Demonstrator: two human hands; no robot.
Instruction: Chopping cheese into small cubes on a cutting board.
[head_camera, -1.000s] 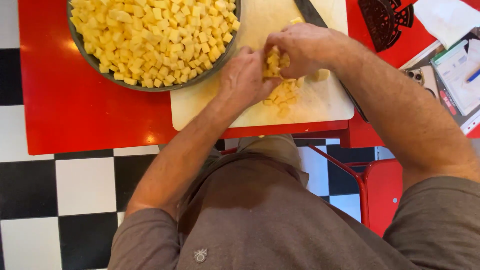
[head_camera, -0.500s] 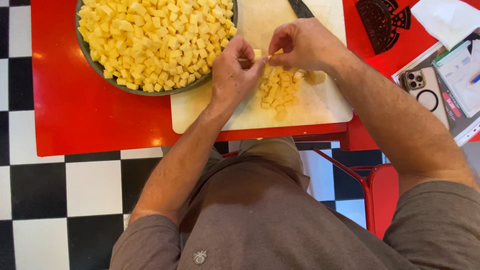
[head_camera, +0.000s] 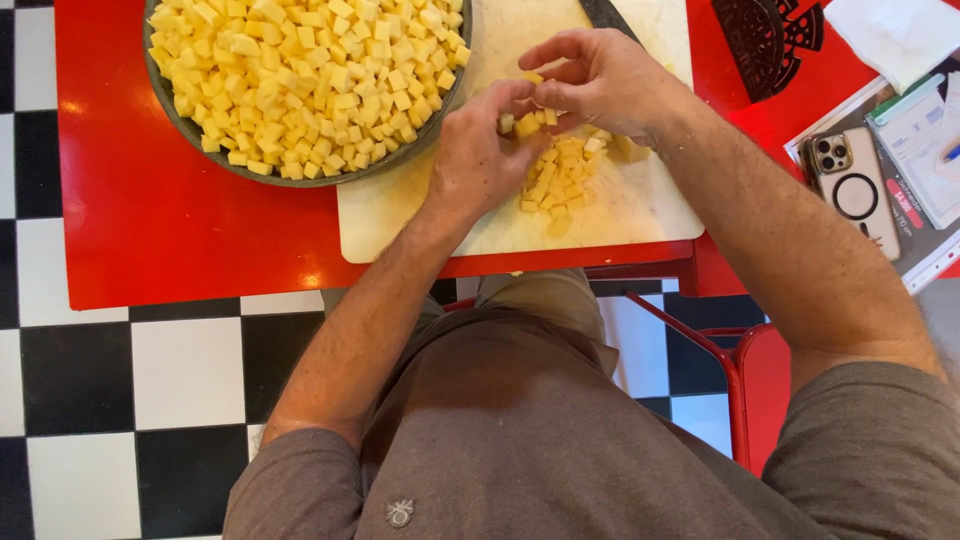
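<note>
We find both hands meeting over the cutting board (head_camera: 640, 215). The left hand (head_camera: 478, 160) and the right hand (head_camera: 600, 85) pinch yellow cubes (head_camera: 528, 120) between their fingers — the loose cube pile (head_camera: 555, 180) lies at five o'clock, the full bowl (head_camera: 190, 130) at nine.

The grey bowl (head_camera: 300, 175) left of the cutting board (head_camera: 620, 215) is cut off by the top edge, as is the board's far end. The knife (head_camera: 607, 14) on the board shows only a dark stub there. The left hand (head_camera: 480, 160) hides whatever cubes lie under its palm.
</note>
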